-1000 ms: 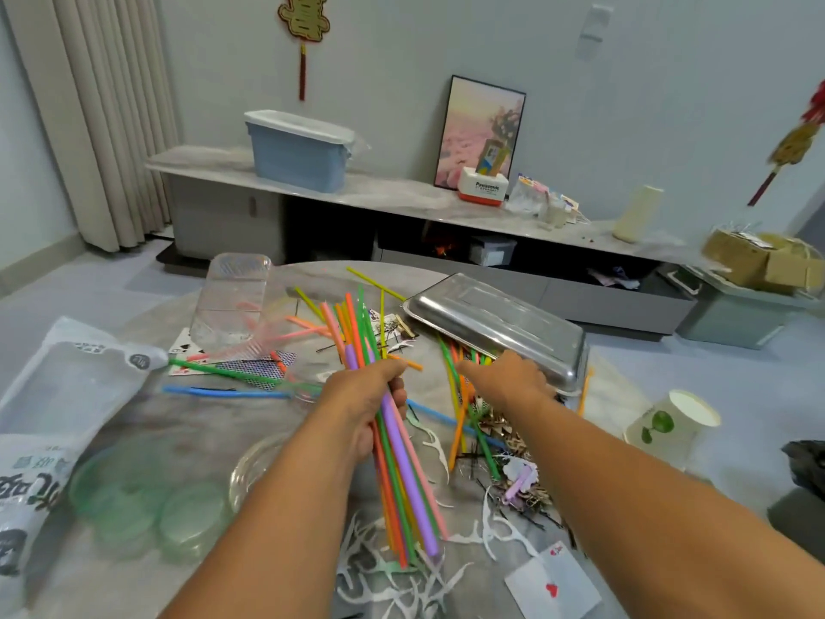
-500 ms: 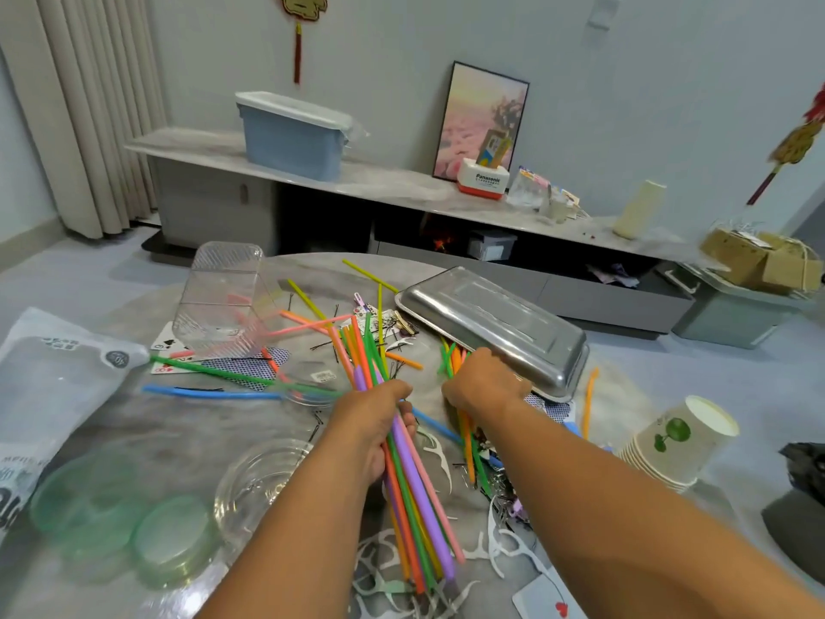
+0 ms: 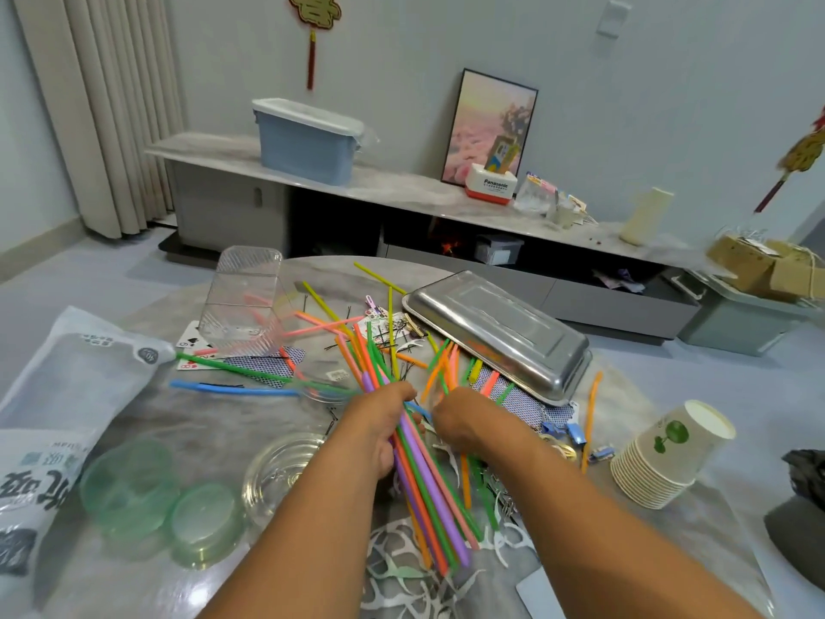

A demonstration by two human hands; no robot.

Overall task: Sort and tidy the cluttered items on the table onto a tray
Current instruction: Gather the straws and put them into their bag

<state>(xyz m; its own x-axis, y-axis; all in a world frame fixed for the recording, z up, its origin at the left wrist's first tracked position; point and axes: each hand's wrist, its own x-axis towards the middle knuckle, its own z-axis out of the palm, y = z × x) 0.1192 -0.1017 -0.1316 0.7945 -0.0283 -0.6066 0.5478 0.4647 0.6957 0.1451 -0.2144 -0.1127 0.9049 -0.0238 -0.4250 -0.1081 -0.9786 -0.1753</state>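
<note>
A: Where are the straws right now?

B: Centre of the frame. The left hand (image 3: pixel 384 422) has its fingers wrapped round a thick bundle of coloured drinking straws (image 3: pixel 428 480), gripping it near the upper third, so the long ends fan down toward the bottom centre. The right hand (image 3: pixel 460 417), just beside it, is curled round a few orange and green straws (image 3: pixel 442 364) that stick up toward the tray.

A: How will they handle?

B: My guess: very light, smooth and slippery, springy rather than stiff. A loose fist lets them slide out endways; squeezing hard would kink them. Best held near the middle of the bundle, with the ends tapped level first.

A: And the tray?

B: The steel tray (image 3: pixel 504 332) lies upside down right of centre, resting on more straws and blue-backed playing cards (image 3: pixel 549 413). It looks as though it needs turning over before anything goes in.

A: Around that?

B: Loose straws across the round table (image 3: pixel 223 422); a clear plastic box (image 3: pixel 245 301) tipped at upper left; green lids (image 3: pixel 129 484) and a glass dish (image 3: pixel 285 466) lower left; a stack of paper cups (image 3: pixel 665 453) on its side at right; white floss picks (image 3: pixel 393 569) bottom centre.
</note>
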